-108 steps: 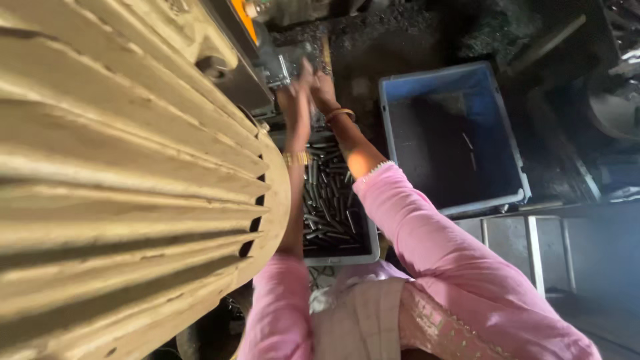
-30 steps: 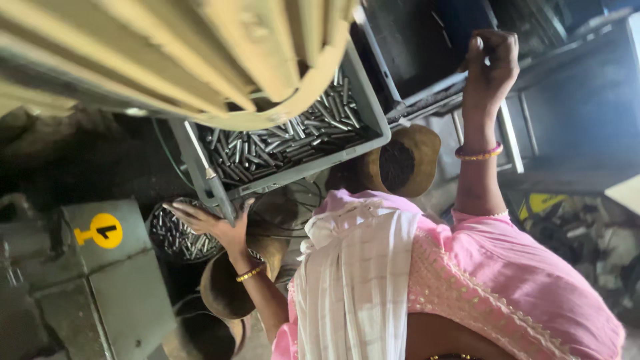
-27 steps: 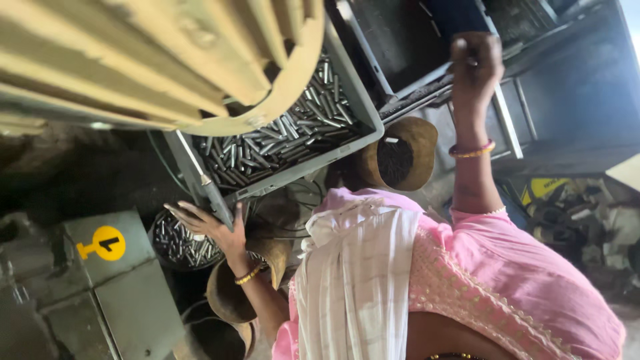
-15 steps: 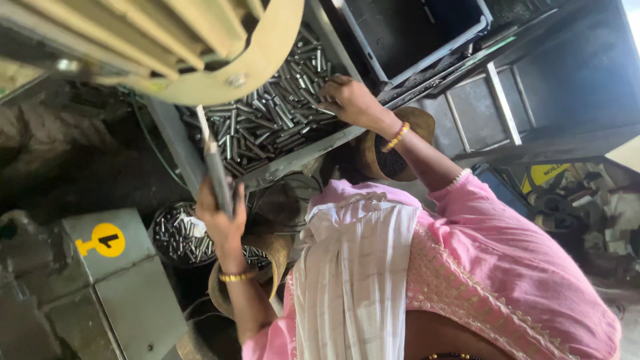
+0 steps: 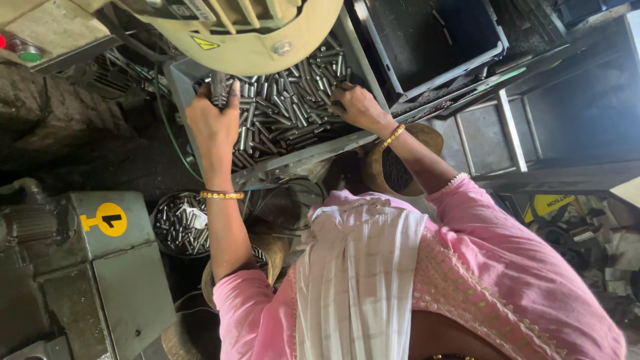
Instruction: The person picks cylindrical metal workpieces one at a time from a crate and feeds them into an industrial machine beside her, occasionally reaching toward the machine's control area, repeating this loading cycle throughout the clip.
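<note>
Left hand [image 5: 215,115] is up at the far edge of the grey tray [image 5: 179,75], fingers curled and pinched around one short steel cylinder [image 5: 218,88] that I hold upright, just below the rim of the cream machine housing [image 5: 267,33]. I grip it end-up like that, I judge, so it clears the heap and I can see its length. My left forearm runs straight up from my pink sleeve, wrist extended, a beaded bangle [image 5: 221,195] around it.

My right hand [image 5: 355,107] lies palm-down in the same tray, fingers bent and pressed into the pile of steel cylinders [image 5: 287,107]; whether it has one pinched I cannot tell, since the fingertips are buried among them. That arm is bent at the elbow and reaches in from the side, with a gold bangle [image 5: 393,135] at the wrist.

The tray sits tilted on a metal frame, which keeps the pieces slid together within reach of both hands. Below it, near my left elbow, a round bucket [image 5: 179,223] holds more cylinders. A dark blue crate [image 5: 433,33] stands just beyond the tray, and a grey machine cabinet [image 5: 100,267] is off to my left.
</note>
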